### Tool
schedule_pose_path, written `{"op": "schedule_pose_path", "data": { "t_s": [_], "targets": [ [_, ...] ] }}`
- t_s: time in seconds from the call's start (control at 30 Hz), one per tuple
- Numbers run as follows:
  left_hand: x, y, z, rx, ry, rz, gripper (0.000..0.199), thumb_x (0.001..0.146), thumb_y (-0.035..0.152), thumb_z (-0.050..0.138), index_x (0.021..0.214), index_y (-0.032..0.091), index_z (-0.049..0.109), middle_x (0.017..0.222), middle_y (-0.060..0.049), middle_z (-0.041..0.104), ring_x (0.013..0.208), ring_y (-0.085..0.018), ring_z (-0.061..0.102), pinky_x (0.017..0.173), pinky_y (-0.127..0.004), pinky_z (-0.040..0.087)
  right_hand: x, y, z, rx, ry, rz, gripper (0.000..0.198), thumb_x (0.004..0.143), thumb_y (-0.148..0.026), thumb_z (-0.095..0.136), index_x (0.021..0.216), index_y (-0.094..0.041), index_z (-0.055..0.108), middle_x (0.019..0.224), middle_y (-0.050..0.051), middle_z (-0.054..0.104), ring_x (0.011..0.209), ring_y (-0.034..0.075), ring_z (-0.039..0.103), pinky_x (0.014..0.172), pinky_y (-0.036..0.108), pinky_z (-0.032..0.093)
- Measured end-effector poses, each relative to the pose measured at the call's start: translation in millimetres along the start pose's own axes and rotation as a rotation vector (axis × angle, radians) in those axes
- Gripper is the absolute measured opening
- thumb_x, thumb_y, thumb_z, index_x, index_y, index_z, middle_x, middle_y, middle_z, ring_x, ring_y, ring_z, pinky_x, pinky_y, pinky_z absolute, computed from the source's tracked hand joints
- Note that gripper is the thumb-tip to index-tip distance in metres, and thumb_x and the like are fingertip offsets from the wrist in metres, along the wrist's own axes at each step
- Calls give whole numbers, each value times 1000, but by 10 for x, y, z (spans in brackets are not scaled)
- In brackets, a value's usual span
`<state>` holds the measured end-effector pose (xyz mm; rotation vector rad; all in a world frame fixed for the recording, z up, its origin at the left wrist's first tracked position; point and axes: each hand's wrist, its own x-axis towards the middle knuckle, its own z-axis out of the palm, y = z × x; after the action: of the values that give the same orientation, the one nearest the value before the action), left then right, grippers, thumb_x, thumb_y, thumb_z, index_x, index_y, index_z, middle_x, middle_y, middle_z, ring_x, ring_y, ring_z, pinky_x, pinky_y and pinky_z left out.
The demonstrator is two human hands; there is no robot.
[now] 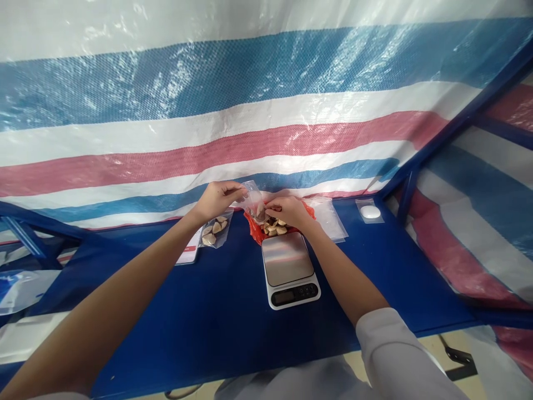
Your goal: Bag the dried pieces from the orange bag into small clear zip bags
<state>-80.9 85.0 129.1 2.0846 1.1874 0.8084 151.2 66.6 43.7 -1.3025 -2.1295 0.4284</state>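
My left hand (222, 199) pinches the top corner of a small clear plastic bag (252, 193), which hangs tilted with a few brownish pieces low in it. Close to the bag's lower end is my right hand (288, 211), its fingers bent together; what they hold, if anything, is hidden. Below both hands lies an open red plastic bag (255, 230) with a heap of cream-and-brown pieces (275, 226), whose kind I cannot make out. Just in front stands a white kitchen scale (289, 261) with a bare steel plate and a dark display.
Left of the red bag, a filled clear bag (215, 229) of similar pieces overlaps a white-and-red card or box (189, 250). Flat clear bags (331, 218) lie to the right. Farther right is a white oval object (370, 211) in a clear bag. Striped sheeting (250, 133) backs the blue table (208, 322).
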Motion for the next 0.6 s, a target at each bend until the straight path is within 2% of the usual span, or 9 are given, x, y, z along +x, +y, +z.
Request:
{"op": "schedule_pose_path", "data": {
  "t_s": [0.13,0.3,0.43,0.6],
  "targets": [
    [10,13,1,-7,-11,-3,43,81,59,66,76,17,72,72,-5,71,67,-17,64,64,-27,50,6,51,28,-56,16,-3,20,92,-29,63,82,-26,80,91,0,79,85,19,70,71,27,47],
    [-8,-20,-20,16,10,-35,39,81,56,67,78,18,72,73,-4,71,67,-17,64,63,-27,49,14,101,18,-23,134,-32,21,94,-29,61,87,-27,80,105,1,79,103,20,69,83,27,50],
    [-15,-45,37,102,-9,-16,39,82,56,64,72,18,70,67,-2,68,64,-16,60,60,-26,45,6,58,44,-10,98,-96,22,94,-29,61,85,-27,80,103,0,79,100,19,70,81,27,50],
    [-25,-67,25,99,11,-34,39,84,55,61,79,18,71,73,-4,71,67,-16,63,63,-27,48,-12,68,50,-66,102,-49,23,94,-28,61,82,-26,80,100,2,80,97,21,69,80,27,51]
  ]
}}
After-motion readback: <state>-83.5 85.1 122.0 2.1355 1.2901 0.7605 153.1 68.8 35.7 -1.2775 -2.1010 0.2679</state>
